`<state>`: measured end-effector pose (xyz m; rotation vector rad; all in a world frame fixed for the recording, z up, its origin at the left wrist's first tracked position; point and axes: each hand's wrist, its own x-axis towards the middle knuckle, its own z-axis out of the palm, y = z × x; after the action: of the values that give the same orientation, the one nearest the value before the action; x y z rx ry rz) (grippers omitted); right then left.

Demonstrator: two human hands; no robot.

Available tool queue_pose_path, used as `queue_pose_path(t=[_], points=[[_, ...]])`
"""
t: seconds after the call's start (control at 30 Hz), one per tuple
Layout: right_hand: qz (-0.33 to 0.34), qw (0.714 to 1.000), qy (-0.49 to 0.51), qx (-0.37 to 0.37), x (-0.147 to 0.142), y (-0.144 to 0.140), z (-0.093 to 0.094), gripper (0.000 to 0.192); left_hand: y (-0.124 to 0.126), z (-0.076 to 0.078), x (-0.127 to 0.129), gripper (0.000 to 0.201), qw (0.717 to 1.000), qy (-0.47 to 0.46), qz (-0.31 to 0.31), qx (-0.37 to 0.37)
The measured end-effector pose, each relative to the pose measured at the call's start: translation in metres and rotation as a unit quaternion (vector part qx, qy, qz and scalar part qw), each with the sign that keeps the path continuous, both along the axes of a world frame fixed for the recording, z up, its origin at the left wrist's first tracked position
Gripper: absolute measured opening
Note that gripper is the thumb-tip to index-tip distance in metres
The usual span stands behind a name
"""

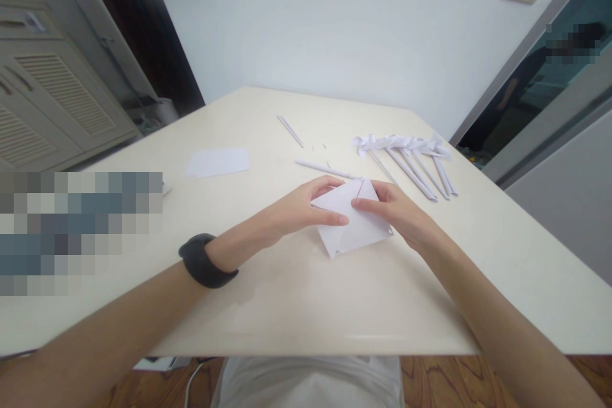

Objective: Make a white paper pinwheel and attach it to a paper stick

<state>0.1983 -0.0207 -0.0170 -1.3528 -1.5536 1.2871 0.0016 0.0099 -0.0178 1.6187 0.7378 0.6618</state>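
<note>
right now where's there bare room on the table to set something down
Bare tabletop between the left forearm and right forearm, nearer than the held paper; also right of the right forearm, short of the paper pinwheels. Crowded: beyond the held paper, with a paper roll, paper scraps and those pinwheels.

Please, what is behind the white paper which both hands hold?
Beyond the white paper, a thin white roll lies on the table. The paper, left hand and right hand hide whatever is directly behind.

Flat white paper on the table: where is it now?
In the head view, the flat white paper lies on the left side of the table, beyond the black wristband and left of the nearest rolled stick.
</note>
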Motion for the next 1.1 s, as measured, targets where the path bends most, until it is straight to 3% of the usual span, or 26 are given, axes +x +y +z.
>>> queue_pose_path(t=[0.2, 0.63, 1.1], points=[[0.0, 0.999, -0.037, 0.013, -0.003, -0.001, 0.001, 0.019, 0.002, -0.004, 0.001, 0.028, 1.0, -0.004, 0.02, -0.002], [-0.01, 0.998, 0.062, 0.005, 0.0, -0.002, 0.004, 0.016, -0.003, -0.007, 0.007, 0.015, 1.0, 0.0, 0.003, -0.006], [0.045, 0.994, 0.1, -0.011, 0.001, -0.003, 0.005, 0.014, 0.0, -0.01, 0.004, 0.013, 1.0, 0.001, -0.003, -0.024]])
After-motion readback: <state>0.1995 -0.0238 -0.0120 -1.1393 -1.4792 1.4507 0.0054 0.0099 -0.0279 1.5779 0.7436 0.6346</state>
